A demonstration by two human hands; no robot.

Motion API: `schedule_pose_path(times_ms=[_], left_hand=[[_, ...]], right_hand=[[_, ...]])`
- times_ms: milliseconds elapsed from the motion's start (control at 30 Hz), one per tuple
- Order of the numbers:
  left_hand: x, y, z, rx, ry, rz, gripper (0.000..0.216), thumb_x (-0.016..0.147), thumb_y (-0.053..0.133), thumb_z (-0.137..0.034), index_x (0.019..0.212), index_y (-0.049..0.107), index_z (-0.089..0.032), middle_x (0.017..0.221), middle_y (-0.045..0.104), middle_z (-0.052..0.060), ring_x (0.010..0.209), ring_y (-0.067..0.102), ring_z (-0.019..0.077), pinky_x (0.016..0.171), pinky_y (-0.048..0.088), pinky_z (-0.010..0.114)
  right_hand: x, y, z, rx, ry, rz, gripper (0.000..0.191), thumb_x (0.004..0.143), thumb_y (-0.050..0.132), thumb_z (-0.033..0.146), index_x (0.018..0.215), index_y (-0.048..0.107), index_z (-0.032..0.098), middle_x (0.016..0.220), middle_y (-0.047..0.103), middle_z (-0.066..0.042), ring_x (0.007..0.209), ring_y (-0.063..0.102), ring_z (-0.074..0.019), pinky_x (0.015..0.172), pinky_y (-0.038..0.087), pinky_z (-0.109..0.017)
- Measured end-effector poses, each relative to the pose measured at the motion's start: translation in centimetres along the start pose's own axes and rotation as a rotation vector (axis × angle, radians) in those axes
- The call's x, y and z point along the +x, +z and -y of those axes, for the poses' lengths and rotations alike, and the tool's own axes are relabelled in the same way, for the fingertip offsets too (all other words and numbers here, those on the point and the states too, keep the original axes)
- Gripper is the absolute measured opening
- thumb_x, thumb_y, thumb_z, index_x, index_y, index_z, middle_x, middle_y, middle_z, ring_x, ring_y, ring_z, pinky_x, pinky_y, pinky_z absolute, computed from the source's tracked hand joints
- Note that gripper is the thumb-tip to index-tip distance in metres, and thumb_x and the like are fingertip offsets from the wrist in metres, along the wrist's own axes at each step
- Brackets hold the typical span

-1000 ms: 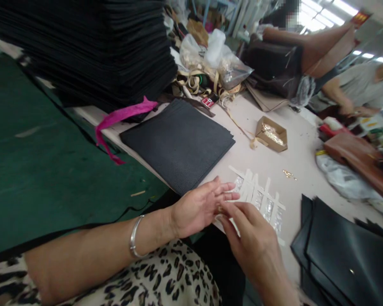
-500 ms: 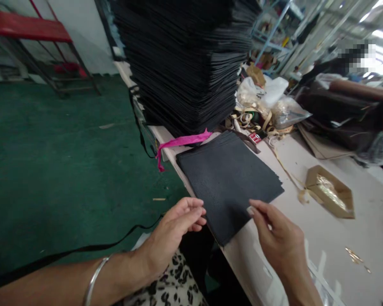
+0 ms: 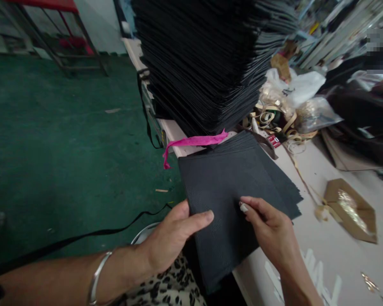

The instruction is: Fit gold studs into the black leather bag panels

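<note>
Sheet (image 3: pixel 218 242) at the dial's centre, black and flat: gripping its left edge with the left hand (image 3: pixel 170 236) at eight o'clock, laying the thumb on top, tucking the fingers underneath and out of sight. Tilting in across the sheet from four o'clock with the right hand (image 3: pixel 272 227), curling the fingers in and bringing thumb and forefinger tips nearly together near the sheet's middle; not being able to tell whether anything small is between them, or whether the tips are touching the sheet. Overlapping a fanned pile (image 3: pixel 285 182) at one to three o'clock, and jutting past the edge of the table (image 3: pixel 319 161) towards six.

Towering at twelve, seeing a thick black stack (image 3: pixel 204 72), with a pink strip (image 3: pixel 198 140) drooping over the table's edge at eleven. Spotting tan straps (image 3: pixel 268 117), a red label (image 3: pixel 273 140) and a clear bag (image 3: pixel 315 114) at one, and a dark bundle (image 3: pixel 367 123) at two. Noticing an open box (image 3: pixel 333 199) with shiny gold contents at three, gold bits (image 3: pixel 370 281) lying loose between three and four, and white strips (image 3: pixel 319 272) at four, partly behind the right wrist. Wearing a silver bangle (image 3: pixel 97 276) at eight; glimpsing spotted cloth (image 3: pixel 169 284) at seven. Viewing a black cord (image 3: pixel 108 231) at nine, crossing above green floor (image 3: pixel 67 161).
</note>
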State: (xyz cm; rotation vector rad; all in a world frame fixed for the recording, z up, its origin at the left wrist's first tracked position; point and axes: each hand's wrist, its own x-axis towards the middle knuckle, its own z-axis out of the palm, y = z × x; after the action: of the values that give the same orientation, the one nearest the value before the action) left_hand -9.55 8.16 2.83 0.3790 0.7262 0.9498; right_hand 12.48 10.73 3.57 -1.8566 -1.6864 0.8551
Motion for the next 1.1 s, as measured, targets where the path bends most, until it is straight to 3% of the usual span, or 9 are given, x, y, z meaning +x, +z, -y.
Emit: schedule_pose_path(times_ms=[200, 433, 733, 900, 1100], left_hand=[[2.2, 0.1, -0.6, -0.165, -0.188, -0.074, 0.029, 0.079, 0.073, -0.028, 0.101, 0.072, -0.009, 0.1, 0.076, 0.014, 0.098, 0.069, 0.0291, 0.09, 0.051, 0.04], [2.3, -0.7, -0.4, -0.214, -0.182, 0.004, 0.026, 0.082, 0.071, -0.029, 0.101, 0.072, -0.01, 0.102, 0.075, 0.013, 0.108, 0.066, 0.0311, 0.097, 0.049, 0.045], [1.9, -2.0, 0.2, -0.01, -0.126, 0.071, 0.036, 0.091, 0.063, -0.039, 0.12, 0.068, -0.018, 0.119, 0.071, 0.007, 0.116, 0.062, 0.0268, 0.107, 0.043, 0.042], [1.2, -1.7, -0.1, 0.256, 0.009, -0.034, 0.039, 0.094, 0.058, -0.043, 0.127, 0.065, -0.024, 0.125, 0.069, 0.003, 0.132, 0.05, 0.0239, 0.117, 0.031, 0.036], [0.4, -0.2, -0.8, 0.614, 0.315, -0.085, 0.05, 0.098, 0.05, -0.037, 0.147, 0.045, -0.028, 0.135, 0.062, 0.003, 0.139, 0.041, 0.0235, 0.121, 0.022, 0.035]], right_hand=[[1.4, 1.1, 1.5, 0.366, 0.155, 0.164, 0.029, 0.08, 0.073, 0.043, 0.094, 0.074, 0.018, 0.078, 0.071, -0.003, 0.067, 0.064, -0.0144, 0.065, 0.056, -0.028], [2.1, 1.6, 2.4, 0.281, 0.16, 0.248, 0.026, 0.079, 0.072, 0.043, 0.092, 0.077, 0.021, 0.076, 0.069, -0.001, 0.062, 0.058, -0.0126, 0.057, 0.053, -0.026], [2.2, 1.7, 2.8, 0.265, 0.2, 0.279, 0.025, 0.076, 0.076, 0.044, 0.086, 0.075, 0.021, 0.07, 0.065, 0.001, 0.057, 0.051, -0.0104, 0.051, 0.042, -0.023], [2.2, 1.8, 3.3, 0.177, 0.165, 0.3, 0.022, 0.08, 0.071, 0.041, 0.085, 0.073, 0.021, 0.067, 0.063, 0.002, 0.06, 0.053, -0.0119, 0.055, 0.041, -0.024], [2.1, 2.1, 3.7, 0.062, 0.124, 0.284, 0.021, 0.082, 0.067, 0.041, 0.084, 0.074, 0.021, 0.068, 0.066, 0.0, 0.061, 0.056, -0.0141, 0.053, 0.039, -0.025]])
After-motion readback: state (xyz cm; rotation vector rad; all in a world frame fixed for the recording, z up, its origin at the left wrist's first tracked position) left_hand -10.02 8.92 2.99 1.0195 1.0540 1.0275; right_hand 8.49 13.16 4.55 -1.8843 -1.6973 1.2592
